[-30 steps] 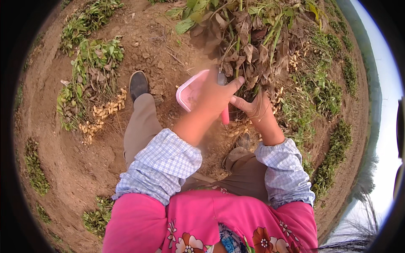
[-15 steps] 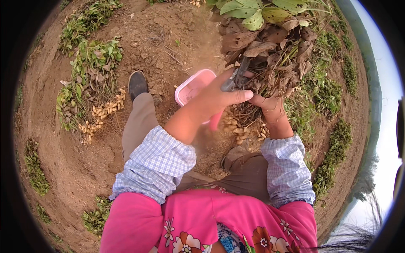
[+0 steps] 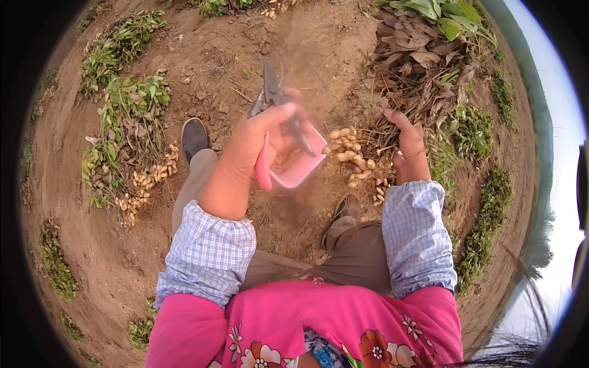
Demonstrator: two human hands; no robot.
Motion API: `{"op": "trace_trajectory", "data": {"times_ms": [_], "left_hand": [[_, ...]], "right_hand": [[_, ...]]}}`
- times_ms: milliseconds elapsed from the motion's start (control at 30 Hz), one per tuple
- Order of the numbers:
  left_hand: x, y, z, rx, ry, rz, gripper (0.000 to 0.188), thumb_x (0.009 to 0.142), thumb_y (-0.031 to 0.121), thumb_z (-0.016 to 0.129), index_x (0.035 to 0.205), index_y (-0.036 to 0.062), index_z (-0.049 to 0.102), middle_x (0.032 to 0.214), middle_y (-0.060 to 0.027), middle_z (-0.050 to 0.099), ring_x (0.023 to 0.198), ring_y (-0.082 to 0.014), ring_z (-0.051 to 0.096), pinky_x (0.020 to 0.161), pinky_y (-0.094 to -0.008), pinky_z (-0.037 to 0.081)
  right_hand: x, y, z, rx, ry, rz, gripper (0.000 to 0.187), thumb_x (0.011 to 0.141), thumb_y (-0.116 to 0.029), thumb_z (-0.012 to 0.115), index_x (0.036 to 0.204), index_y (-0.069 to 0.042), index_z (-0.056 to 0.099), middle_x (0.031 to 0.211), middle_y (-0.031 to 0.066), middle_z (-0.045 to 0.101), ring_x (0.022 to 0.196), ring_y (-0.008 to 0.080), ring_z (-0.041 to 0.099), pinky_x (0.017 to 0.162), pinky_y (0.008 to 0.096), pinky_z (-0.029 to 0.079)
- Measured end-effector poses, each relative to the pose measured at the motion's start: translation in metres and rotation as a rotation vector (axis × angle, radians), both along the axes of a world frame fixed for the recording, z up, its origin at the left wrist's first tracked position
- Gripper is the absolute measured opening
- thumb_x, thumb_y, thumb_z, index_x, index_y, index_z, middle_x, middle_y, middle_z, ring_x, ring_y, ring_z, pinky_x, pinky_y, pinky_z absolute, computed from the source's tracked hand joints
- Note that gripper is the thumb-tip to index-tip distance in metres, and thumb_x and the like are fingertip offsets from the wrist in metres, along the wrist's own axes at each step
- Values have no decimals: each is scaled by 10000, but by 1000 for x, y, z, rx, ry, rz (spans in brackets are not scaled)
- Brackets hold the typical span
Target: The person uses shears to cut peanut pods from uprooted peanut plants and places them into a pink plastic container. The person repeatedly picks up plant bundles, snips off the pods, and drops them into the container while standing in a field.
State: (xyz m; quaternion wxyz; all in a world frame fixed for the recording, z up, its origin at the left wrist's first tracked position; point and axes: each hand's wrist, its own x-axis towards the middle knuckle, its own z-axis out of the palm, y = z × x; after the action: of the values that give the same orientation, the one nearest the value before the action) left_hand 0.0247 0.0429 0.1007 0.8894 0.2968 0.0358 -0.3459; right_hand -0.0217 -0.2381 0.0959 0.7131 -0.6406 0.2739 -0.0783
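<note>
My left hand (image 3: 250,136) is wrapped round a pair of pruning shears (image 3: 270,89), dark blades pointing away from me and a pink-red handle by the palm. Below that hand sits a pink plastic basin (image 3: 314,164), partly hidden by it. On the right, my right hand (image 3: 410,144) grips an uprooted peanut plant (image 3: 417,46) by its stems near the root end. Brown withered leaves and some green ones spread beyond the hand. A cluster of pale peanuts (image 3: 353,152) hangs from the roots, left of my right hand and close to the basin.
More pulled peanut plants (image 3: 135,101) lie at the left, with peanuts (image 3: 147,181) at their near end. Further plants (image 3: 488,221) form a row on the right. My shoe (image 3: 195,136) rests on bare brown soil (image 3: 202,67).
My left hand has drawn the shears leftward, away from the plant's stems. The plant has shifted right and lower in my right hand, so its peanut cluster shows more fully.
</note>
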Motion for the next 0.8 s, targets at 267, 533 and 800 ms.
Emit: {"op": "trace_trajectory", "data": {"times_ms": [267,533,800], "left_hand": [[-44,-20,-6,274,-93,-644,329,887,194,597,1161,40,501,901,-71,586,778,-172,617,700,-324,510],[-54,-30,-16,312,-27,-675,338,888,228,596,1147,33,503,873,-82,583,715,-179,630,612,-290,509],[-51,-29,-10,359,-9,-735,370,887,273,601,1138,20,504,829,-86,595,660,-191,632,592,-303,527]], "right_hand": [[6,6,-1,179,-47,-145,180,758,-109,700,887,9,661,808,92,675,727,201,658,665,339,555],[-2,17,-2,-7,-117,-62,313,719,-72,741,1003,29,657,950,69,673,837,179,637,797,327,502],[-6,36,17,-161,-250,73,436,731,-19,721,1147,-4,595,1089,53,633,978,179,590,907,326,450]]}}
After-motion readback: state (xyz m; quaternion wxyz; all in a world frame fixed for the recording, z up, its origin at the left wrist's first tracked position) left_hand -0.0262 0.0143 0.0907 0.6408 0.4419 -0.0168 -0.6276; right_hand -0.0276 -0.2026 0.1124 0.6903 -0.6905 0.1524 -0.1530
